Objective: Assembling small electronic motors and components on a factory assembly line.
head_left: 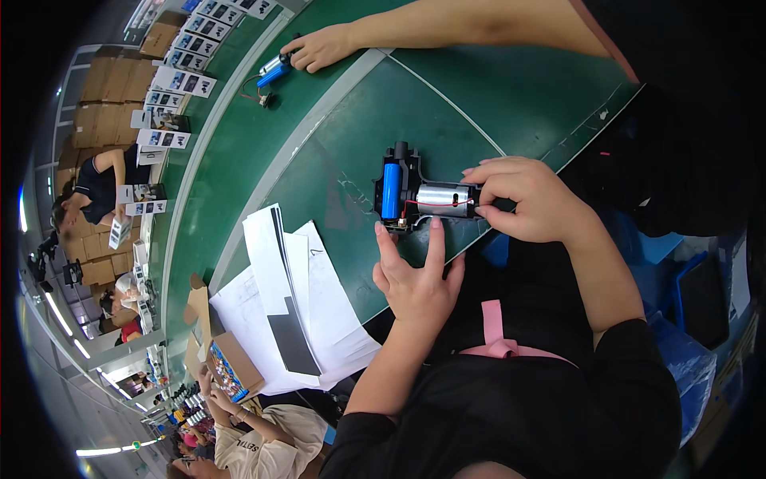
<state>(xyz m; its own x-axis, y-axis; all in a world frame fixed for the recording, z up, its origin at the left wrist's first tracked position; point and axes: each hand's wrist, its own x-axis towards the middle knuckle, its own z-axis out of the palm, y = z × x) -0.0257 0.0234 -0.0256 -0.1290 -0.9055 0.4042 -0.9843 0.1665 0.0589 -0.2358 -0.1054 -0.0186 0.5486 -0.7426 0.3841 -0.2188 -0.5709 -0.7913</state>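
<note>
Below housing (409,177) on green table (347,152) — left hand (420,279), fingers spread, two tips touching its lower edge. Right of housing — right hand (528,198), thumb and fingers pinching its end. Inside housing: blue cell (391,191), silver motor (437,197), red wire (435,204). Left of and below housing: papers (339,347).

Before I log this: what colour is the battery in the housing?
The battery is blue; head view shows it.

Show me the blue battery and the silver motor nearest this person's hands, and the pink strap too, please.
Blue battery (391,191): head view, middle of its long side.
Silver motor (436,195): head view, its metal barrel.
Pink strap (502,348): head view, its knot.
</note>
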